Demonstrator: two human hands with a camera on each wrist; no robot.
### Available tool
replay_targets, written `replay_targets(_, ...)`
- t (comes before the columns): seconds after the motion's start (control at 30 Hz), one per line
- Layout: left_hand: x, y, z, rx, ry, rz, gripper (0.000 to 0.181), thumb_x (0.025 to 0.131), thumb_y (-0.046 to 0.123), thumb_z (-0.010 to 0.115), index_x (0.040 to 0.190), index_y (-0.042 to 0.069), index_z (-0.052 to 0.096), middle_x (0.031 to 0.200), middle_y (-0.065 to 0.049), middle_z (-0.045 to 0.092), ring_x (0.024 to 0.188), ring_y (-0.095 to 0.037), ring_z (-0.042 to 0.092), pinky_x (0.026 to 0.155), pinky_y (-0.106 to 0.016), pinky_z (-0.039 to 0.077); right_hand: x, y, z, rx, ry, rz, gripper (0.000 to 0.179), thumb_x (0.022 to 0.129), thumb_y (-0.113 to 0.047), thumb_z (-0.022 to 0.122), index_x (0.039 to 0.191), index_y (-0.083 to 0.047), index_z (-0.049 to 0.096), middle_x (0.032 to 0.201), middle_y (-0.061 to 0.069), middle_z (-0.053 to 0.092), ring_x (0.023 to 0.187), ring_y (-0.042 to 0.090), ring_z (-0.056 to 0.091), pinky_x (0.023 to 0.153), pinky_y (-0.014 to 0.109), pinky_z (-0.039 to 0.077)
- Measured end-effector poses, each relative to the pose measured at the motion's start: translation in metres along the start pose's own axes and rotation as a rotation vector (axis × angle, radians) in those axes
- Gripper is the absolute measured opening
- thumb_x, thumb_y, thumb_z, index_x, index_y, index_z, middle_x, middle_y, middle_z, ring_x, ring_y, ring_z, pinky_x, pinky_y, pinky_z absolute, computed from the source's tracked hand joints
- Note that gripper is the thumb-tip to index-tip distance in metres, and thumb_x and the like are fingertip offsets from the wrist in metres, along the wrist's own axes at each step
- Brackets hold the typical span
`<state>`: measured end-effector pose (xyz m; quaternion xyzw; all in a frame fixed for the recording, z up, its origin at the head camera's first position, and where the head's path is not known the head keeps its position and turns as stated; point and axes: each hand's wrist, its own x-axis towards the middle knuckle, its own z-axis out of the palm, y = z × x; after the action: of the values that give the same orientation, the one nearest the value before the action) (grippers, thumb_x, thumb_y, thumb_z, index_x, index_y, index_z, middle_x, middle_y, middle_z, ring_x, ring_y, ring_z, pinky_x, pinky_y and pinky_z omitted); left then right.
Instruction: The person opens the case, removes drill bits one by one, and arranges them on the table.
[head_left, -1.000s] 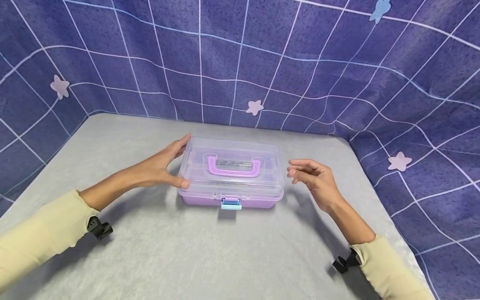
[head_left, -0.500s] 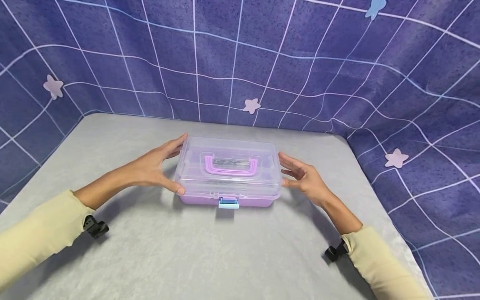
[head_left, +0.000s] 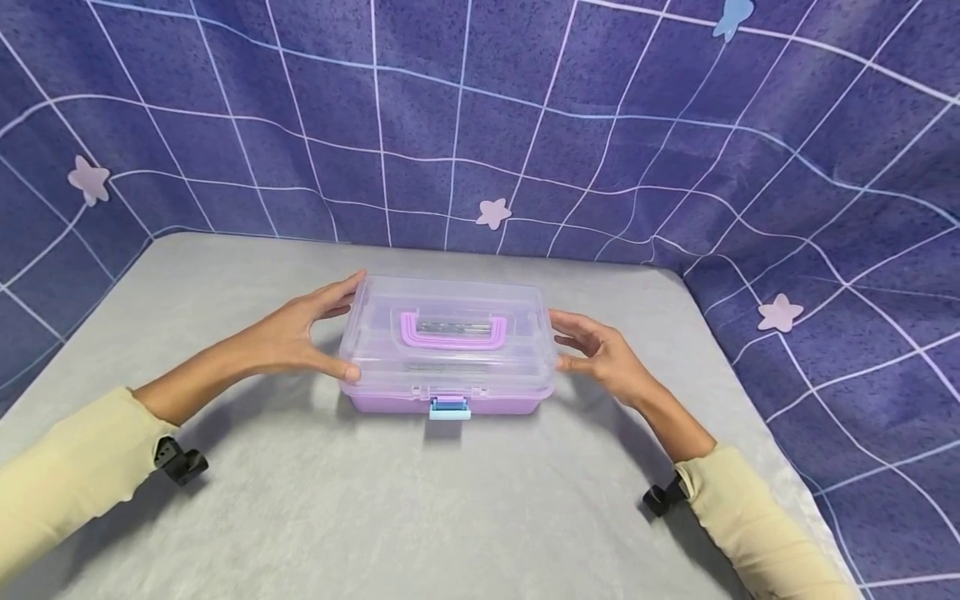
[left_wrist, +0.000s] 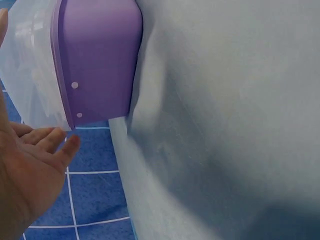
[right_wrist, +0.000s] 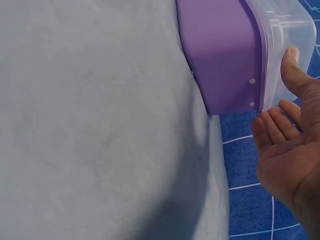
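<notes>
Over on the left, the left hand (head_left: pixel 296 333) spreads wide across its end, thumb on the front corner of the lid (head_left: pixel 450 293), fingers reaching for the back corner: apart, fairly straight, no tight clamp. And here's the box (head_left: pixel 442 363), centre stage between the hands, flat on the desk (head_left: pixel 450 508), lid down, handle (head_left: pixel 453 342) folded flat, blue latch (head_left: pixel 450 409) at the front; whether that latch is fastened, I can't tell. Across to the right hand (head_left: pixel 607 358), at the opposite end, thumb and fingers parted too, near the lid's edge; how firmly it touches is hard to call.

The step looks like steadying the box from both ends, and doing it well, I'd judge, means equal, gentle pressure and matching height. Any lift should bear on the purple base (head_left: pixel 390 404); the lid alone might pop loose. Squeeze unevenly and the box could swivel.

Now the surroundings: a pale pink star (head_left: pixel 88 180) at far left on the blue-purple curtain (head_left: pixel 300 117), the desk's grey cloth slightly rumpled below, another star (head_left: pixel 493 214) behind the box, a blue one (head_left: pixel 732 17) up high, and a last pink one (head_left: pixel 780 313) out on the right.
</notes>
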<state>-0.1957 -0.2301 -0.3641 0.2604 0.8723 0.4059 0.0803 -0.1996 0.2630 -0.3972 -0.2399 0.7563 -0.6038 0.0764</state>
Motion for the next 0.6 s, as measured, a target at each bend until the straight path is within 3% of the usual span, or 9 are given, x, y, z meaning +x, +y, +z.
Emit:
replay_targets(0.3, 0.008, 0.000, -0.008, -0.043, -0.004, 0.008, 0.124, 0.087, 0.023, 0.097, 0.182, 0.007, 0.018, 0.184, -0.026, 0.029, 0.162, -0.055, 0.044, 0.131, -0.080, 0.028, 0.009, -0.007, -0.006, -0.023, -0.022, 0.034, 0.082, 0.096, 0.015, 0.076, 0.170, 0.009, 0.041, 0.169, 0.035, 0.049, 0.141, 0.002, 0.061, 0.123, 0.025, 0.051)
replay_targets(0.43, 0.013, 0.001, -0.012, -0.064, 0.010, -0.014, 0.113, 0.092, 0.023, 0.090, 0.181, 0.006, 0.022, 0.178, -0.028, 0.041, 0.159, -0.052, 0.048, 0.131, -0.078, 0.031, 0.014, -0.008, -0.010, -0.046, -0.028, 0.054, 0.078, 0.100, 0.011, 0.073, 0.171, 0.008, 0.039, 0.171, 0.035, 0.047, 0.152, 0.024, 0.059, 0.121, 0.021, 0.051)
replay_targets(0.53, 0.018, 0.001, -0.015, -0.058, 0.024, -0.022, 0.106, 0.096, 0.027, 0.085, 0.180, 0.004, 0.026, 0.173, -0.030, 0.047, 0.155, -0.052, 0.052, 0.129, -0.078, 0.035, 0.019, -0.009, -0.013, -0.033, -0.041, 0.047, 0.077, 0.104, 0.006, 0.072, 0.172, 0.008, 0.037, 0.174, 0.033, 0.044, 0.153, 0.025, 0.057, 0.121, 0.020, 0.050)
replay_targets(0.6, 0.020, 0.001, -0.016, -0.044, 0.034, -0.024, 0.100, 0.098, 0.028, 0.082, 0.179, 0.004, 0.028, 0.172, -0.031, 0.050, 0.153, -0.052, 0.054, 0.127, -0.077, 0.038, 0.023, -0.009, -0.016, -0.013, -0.050, 0.039, 0.079, 0.105, -0.001, 0.075, 0.173, 0.007, 0.036, 0.176, 0.032, 0.041, 0.152, 0.017, 0.058, 0.122, 0.020, 0.049)
